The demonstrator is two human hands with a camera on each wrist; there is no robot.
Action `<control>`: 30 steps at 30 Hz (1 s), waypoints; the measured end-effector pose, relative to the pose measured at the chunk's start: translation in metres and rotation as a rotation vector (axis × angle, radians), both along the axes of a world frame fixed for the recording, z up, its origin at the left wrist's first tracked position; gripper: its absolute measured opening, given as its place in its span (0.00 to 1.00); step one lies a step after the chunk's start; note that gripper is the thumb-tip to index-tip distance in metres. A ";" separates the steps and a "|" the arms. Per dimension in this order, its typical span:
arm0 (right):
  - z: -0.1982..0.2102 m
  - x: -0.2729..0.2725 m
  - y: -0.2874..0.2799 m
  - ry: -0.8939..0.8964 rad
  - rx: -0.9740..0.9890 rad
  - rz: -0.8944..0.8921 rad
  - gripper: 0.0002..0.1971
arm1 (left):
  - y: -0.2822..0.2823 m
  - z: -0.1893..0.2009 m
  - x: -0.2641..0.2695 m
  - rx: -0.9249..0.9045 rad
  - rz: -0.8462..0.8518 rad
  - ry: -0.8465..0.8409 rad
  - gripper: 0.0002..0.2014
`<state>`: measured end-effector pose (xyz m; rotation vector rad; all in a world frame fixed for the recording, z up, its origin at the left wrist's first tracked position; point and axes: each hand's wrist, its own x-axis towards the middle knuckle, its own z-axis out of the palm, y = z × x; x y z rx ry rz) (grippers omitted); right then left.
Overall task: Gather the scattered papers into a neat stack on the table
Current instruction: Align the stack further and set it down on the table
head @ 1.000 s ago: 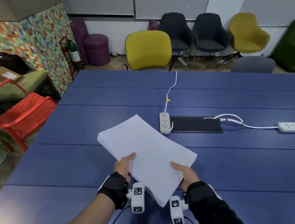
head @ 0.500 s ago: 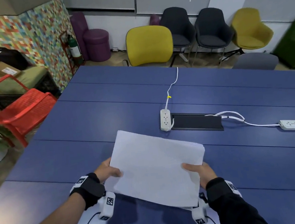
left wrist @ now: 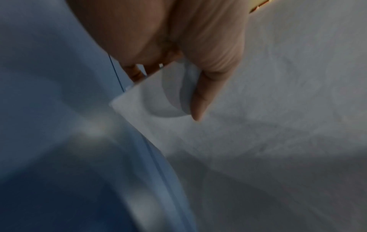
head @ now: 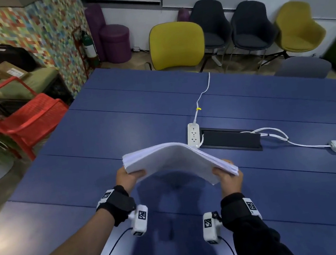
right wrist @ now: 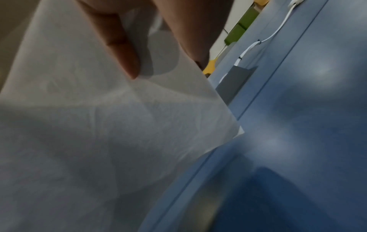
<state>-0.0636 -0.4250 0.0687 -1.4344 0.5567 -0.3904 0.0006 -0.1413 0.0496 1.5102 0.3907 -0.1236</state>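
One sheaf of white papers (head: pixel 173 158), many sheets thick, was held in the air above the blue surface (head: pixel 120 124), near the front edge and not touching it. Left hand (head: pixel 127 177) pinched the left short end, thumb on the near face and fingers behind; right hand (head: pixel 229 178) pinched the right short end in like manner. The sheaf arched upward in the middle between the two grips, its edges fanned slightly at the right end.

Handling, by estimate: light for its bulk, limp rather than stiff, sheets smooth and liable to slide over one another if the grip loosened. Corners looked prone to creasing; the right wrist view showed faint wrinkles in the near sheet. Best hold judged to be both short ends, thumbs opposed to fingers, so that the long edge could be tapped square on the surface.

Also present: white power strip (head: pixel 194 134) and black cable hatch (head: pixel 231 141), just beyond the sheaf.
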 end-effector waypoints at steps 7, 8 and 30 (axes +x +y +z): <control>-0.054 -0.004 -0.003 0.207 -0.069 0.087 0.12 | 0.012 -0.042 -0.020 0.179 -0.105 0.165 0.28; -0.054 -0.001 -0.006 0.213 -0.049 0.041 0.14 | 0.012 -0.040 -0.019 0.179 -0.118 0.169 0.29; -0.030 -0.008 -0.013 0.156 -0.009 0.020 0.14 | 0.027 -0.016 -0.011 0.245 -0.196 0.066 0.19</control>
